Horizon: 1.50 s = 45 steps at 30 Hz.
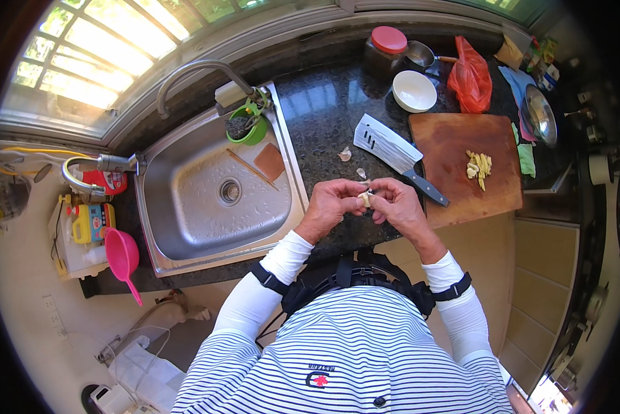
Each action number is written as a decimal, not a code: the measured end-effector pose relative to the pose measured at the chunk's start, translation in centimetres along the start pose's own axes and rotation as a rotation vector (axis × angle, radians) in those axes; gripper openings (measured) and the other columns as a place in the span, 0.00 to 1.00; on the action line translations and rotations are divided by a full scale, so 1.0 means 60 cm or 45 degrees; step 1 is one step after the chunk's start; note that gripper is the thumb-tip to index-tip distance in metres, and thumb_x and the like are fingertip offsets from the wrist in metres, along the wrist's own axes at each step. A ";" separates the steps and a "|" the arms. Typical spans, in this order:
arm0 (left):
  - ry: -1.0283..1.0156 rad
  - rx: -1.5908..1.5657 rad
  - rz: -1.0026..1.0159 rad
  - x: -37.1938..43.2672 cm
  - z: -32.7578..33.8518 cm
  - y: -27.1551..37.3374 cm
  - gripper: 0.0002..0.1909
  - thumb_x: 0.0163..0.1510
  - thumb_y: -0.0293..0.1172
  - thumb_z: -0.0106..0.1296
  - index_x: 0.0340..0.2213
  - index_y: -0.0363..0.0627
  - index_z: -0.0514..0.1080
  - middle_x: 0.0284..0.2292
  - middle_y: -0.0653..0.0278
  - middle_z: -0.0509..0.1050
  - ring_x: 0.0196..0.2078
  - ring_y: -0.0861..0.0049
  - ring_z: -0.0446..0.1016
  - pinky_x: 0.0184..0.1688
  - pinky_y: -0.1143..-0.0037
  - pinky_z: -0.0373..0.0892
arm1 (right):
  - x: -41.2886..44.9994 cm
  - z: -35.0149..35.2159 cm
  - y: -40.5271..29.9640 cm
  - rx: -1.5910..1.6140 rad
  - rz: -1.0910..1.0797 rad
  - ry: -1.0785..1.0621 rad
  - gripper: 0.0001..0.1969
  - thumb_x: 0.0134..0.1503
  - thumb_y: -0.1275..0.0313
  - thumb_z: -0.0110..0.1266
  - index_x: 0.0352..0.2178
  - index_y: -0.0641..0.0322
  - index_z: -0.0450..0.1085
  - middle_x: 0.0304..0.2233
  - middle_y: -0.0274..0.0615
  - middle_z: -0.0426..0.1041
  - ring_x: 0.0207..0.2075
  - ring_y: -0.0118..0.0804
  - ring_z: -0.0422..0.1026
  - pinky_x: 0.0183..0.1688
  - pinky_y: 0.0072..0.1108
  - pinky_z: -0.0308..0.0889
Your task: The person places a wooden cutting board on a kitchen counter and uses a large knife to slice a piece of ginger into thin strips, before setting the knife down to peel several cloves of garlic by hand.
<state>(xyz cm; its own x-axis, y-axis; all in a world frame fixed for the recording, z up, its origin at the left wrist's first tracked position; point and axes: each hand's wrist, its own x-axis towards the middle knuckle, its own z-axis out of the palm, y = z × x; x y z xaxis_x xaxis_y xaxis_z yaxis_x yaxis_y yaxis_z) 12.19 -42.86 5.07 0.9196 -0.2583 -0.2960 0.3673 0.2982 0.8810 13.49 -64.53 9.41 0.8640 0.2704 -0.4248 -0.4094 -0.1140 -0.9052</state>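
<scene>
Over the front of the dark stone counter, my left hand (336,203) and my right hand (395,203) meet at a small garlic clove (365,198). Both sets of fingertips pinch it, and they hide part of it. Scraps of garlic skin (345,153) lie on the counter beyond my hands. A cleaver (387,145) rests just past my right hand, its dark handle lying over the left edge of a wooden cutting board (444,181). Sliced pale pieces, probably ginger, and what look like peeled garlic cloves (473,169) sit on the board.
Left of my hands is a steel sink (185,227) with a faucet (196,64) and a green basket (250,132). Behind the board stand a white bowl (414,91), a red-lidded jar (387,49) and a red plastic bag (470,83). A pink ladle (122,253) overhangs the left edge.
</scene>
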 end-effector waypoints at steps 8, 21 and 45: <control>0.003 0.161 -0.043 -0.002 0.010 0.013 0.35 0.58 0.14 0.65 0.66 0.29 0.67 0.36 0.59 0.85 0.36 0.77 0.84 0.39 0.75 0.82 | -0.006 -0.009 0.006 -0.181 -0.059 -0.010 0.12 0.68 0.66 0.63 0.44 0.66 0.83 0.31 0.33 0.83 0.27 0.21 0.78 0.29 0.17 0.75; -0.084 -0.074 -0.147 0.009 0.003 0.002 0.26 0.64 0.23 0.66 0.61 0.30 0.73 0.43 0.57 0.84 0.43 0.74 0.85 0.45 0.74 0.83 | 0.002 -0.001 0.025 -0.343 -0.304 0.153 0.10 0.67 0.71 0.62 0.36 0.70 0.81 0.26 0.36 0.82 0.25 0.22 0.79 0.30 0.19 0.73; 0.135 -0.285 -0.209 0.015 -0.002 -0.019 0.26 0.57 0.12 0.65 0.57 0.31 0.76 0.42 0.56 0.83 0.41 0.70 0.86 0.46 0.70 0.85 | 0.004 0.004 0.021 -0.094 -0.117 0.303 0.09 0.69 0.72 0.60 0.39 0.70 0.80 0.29 0.37 0.82 0.25 0.23 0.79 0.28 0.18 0.74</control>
<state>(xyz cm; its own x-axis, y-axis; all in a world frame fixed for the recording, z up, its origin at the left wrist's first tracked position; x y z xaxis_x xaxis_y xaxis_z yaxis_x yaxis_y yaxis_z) 12.63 -43.32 3.72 0.8506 -0.2257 -0.4749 0.5228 0.4587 0.7185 13.10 -64.42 8.19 0.9447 0.0515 -0.3239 -0.3112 -0.1711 -0.9348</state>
